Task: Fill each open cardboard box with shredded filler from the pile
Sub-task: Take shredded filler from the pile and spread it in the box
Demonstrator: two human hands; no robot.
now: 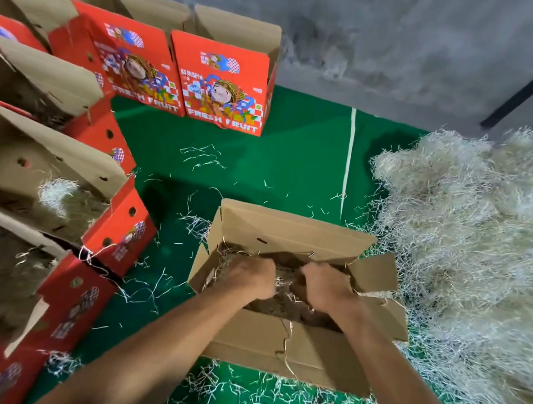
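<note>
Pressing down into the open box (276,345) on the green floor (291,157), the left hand (253,276) and right hand (324,289) have their fingers curled into the shredded filler (279,302) already inside, so this box looks partly filled. The pile (484,237) lies just to its right. Several red boxes (99,224) at left show filler too; others cannot be judged. Two upright ones (226,84) read "FRESH FRUIT".

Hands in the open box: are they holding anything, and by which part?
Both the left hand and right hand are curled into the shredded filler inside the cardboard box, gripping its top layer.
</note>
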